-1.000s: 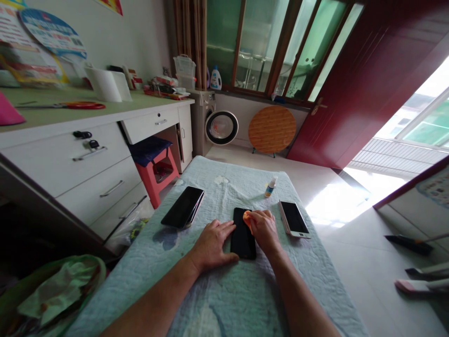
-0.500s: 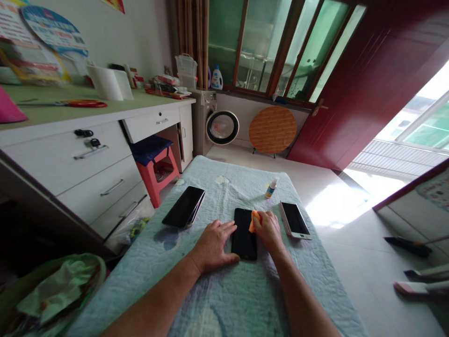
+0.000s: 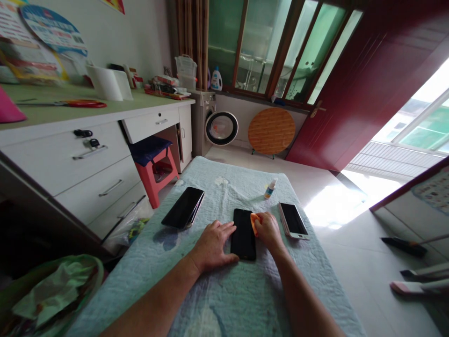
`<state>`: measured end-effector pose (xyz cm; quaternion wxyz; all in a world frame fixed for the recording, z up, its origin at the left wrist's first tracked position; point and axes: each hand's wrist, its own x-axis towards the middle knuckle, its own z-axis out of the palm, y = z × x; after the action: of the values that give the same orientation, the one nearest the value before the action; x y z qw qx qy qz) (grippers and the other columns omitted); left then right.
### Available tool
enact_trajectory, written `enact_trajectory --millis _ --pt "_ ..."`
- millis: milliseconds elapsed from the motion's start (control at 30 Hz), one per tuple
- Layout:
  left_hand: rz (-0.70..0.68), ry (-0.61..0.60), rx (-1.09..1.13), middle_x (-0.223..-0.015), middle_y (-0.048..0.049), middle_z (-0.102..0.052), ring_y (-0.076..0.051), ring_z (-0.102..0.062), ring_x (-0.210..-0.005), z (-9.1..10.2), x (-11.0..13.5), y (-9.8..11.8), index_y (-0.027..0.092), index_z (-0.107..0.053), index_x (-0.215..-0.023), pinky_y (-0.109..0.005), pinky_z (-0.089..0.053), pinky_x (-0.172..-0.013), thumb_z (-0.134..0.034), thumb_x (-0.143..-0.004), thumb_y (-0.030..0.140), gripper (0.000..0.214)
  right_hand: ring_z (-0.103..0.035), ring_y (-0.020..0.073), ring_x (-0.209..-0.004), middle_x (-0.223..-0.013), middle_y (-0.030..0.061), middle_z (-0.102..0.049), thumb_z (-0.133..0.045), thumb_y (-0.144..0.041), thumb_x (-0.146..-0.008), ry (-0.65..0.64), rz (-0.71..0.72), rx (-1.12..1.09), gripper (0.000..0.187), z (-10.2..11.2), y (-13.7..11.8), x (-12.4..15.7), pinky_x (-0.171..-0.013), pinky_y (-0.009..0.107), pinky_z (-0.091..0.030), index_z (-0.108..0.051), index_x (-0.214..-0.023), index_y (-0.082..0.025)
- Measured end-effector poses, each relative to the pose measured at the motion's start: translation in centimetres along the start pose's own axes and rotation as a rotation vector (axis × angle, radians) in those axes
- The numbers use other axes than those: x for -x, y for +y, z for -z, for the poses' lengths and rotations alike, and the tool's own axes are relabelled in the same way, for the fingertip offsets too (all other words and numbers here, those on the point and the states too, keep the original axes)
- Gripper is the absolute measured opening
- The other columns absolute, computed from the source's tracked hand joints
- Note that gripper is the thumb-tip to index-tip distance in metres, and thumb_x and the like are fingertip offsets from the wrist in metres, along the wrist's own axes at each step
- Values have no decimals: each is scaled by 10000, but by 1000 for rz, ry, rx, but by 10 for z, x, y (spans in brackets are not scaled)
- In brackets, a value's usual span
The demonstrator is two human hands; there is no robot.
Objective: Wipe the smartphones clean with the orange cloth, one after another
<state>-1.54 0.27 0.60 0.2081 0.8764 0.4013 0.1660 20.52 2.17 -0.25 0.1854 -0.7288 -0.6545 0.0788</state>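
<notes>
A black smartphone (image 3: 243, 236) lies face up on the pale blue quilted cloth (image 3: 235, 299), between my hands. My left hand (image 3: 213, 245) rests along the phone's left edge, thumb and fingers spread apart. In my right hand (image 3: 269, 230) an orange cloth (image 3: 255, 223) is pinched, pressed at the phone's upper right edge. Further right lies a white-framed phone (image 3: 294, 221) with a dark screen. Off to the left, a larger dark device (image 3: 184, 207) appears to rest on another one. A small spray bottle (image 3: 270, 189) stands upright beyond my right hand.
Left of the covered table is a white desk (image 3: 101, 159) with drawers, and a red stool (image 3: 159, 173) under it. A waste basket (image 3: 96, 281) sits at lower left. Brooms (image 3: 407, 245) lie at the right. Behind are an open washing machine (image 3: 221, 128) and a round wooden tabletop (image 3: 271, 131).
My right hand and the orange cloth have shifted slightly at the phone's right edge, with the cloth a little lower. My left hand stays in place.
</notes>
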Motion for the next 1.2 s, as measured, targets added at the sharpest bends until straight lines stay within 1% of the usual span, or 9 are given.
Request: enact_trajectory --millis 200,333,433,567,767,867,1033,1200 --pt "-13 -4 12 -1375 -107 -511 -331 -502 -1139 1 -1 0 199 -531 -1299 -450 -396 -955 -685 -641 626 799 -554 170 -779 -758 74 -647 -451 -196 -829 -33 -6 46 274 3 -8 -24 -711 240 -356 -716 -776 -149" --pt "-20 0 15 -1352 -91 -531 -329 -512 -1114 3 0 1 208 -532 -1294 -445 -395 -952 -684 -641 619 786 -564 179 -810 -822 86 -662 -459 -224 -839 -51 -11 68 284 2 -15 -36 -746 252 -363 -731 -874 -150" --pt "-23 9 11 -1332 -91 -547 -331 -514 -1098 3 0 2 196 -538 -1285 -444 -400 -946 -686 -641 619 784 -560 200 -878 -892 102 -657 -469 -250 -847 -63 -11 86 292 1 -20 -40 -805 277 -364 -733 -932 -159" --pt "-28 8 8 -1323 -91 -554 -336 -513 -1091 2 0 2 206 -547 -1275 -453 -397 -945 -663 -651 652 776 -540 223 -943 -951 104 -642 -475 -257 -840 -96 8 102 286 -1 -32 -43 -840 304 -358 -735 -941 -192" --pt "-30 -5 -5 -1338 -72 -544 -325 -514 -1057 3 0 2 208 -530 -1294 -447 -402 -939 -656 -658 663 792 -522 240 -967 -1027 105 -621 -461 -266 -840 -146 45 119 301 -8 -58 -46 -813 316 -359 -721 -981 -213" --pt "-28 0 -8 -1328 -65 -550 -318 -516 -1033 4 0 3 212 -531 -1290 -445 -408 -929 -662 -658 652 781 -515 244 -968 -1035 98 -612 -451 -271 -842 -159 62 126 302 -12 -65 -46 -801 325 -356 -708 -997 -234" --pt "-14 19 -15 -1325 -61 -552 -322 -509 -1033 3 1 6 216 -535 -1284 -447 -408 -927 -676 -655 625 764 -492 259 -997 -1046 98 -595 -453 -288 -845 -141 71 157 303 -11 -65 -43 -822 347 -341 -692 -1025 -239" --pt "-4 44 -22 -1319 -70 -553 -322 -502 -1057 1 3 8 210 -534 -1280 -439 -412 -921 -706 -636 580 762 -479 276 -1008 -1041 112 -594 -456 -280 -838 -111 52 198 302 -3 -53 -40 -836 365 -330 -696 -1008 -210"
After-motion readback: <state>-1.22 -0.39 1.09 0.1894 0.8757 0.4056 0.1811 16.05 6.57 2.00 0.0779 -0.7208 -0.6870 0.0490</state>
